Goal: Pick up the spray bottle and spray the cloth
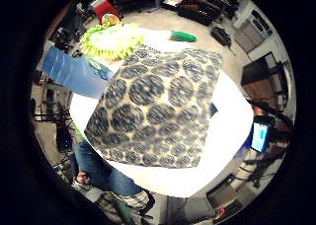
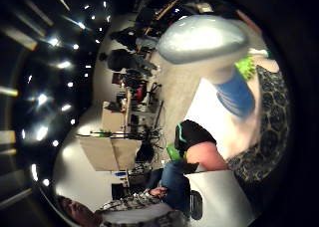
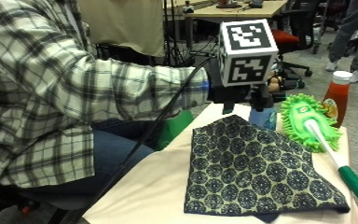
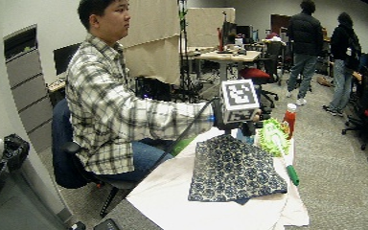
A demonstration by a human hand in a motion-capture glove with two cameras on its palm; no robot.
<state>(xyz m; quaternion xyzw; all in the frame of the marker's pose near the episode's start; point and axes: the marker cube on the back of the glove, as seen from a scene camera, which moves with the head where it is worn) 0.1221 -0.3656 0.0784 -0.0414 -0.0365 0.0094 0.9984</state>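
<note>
hand: right hand (image 3: 263, 91) is raised over the far end of the worktop (image 3: 160, 186), mostly hidden behind the rig it wears. Fingertips show beside the neck of the spray bottle (image 3: 263, 116). Whether the fingers are curled round the bottle or only near it: cannot tell.

spray bottle: upright, blue body and pale top, directly under the hand in the outside view. In the thumb-side palm view its pale head fills much of the picture, so it is close to the palm; held or not is not certain.

cloth: dark patterned cloth (image 3: 253, 168) lies flat on the worktop, nearer the outside camera than the bottle. Its far corner comes just beside the bottle's base. In the little-finger-side view the cloth (image 1: 153, 106) spreads below the palm.

key relation: bottle's long axis is vertical; the cloth lies from the bottle toward the worktop's near end. Judgement: the nozzle must face down that way, over the cloth, before any squeeze.

neighbours: green duster (image 3: 309, 121) with white and green handle lies just beside the cloth's far edge; a red sauce bottle (image 3: 337, 95) stands behind it. Judgement: spray aimed sideways would hit the duster.

stage: judged as bottle reached or just taken, spraying not yet begun.
</note>
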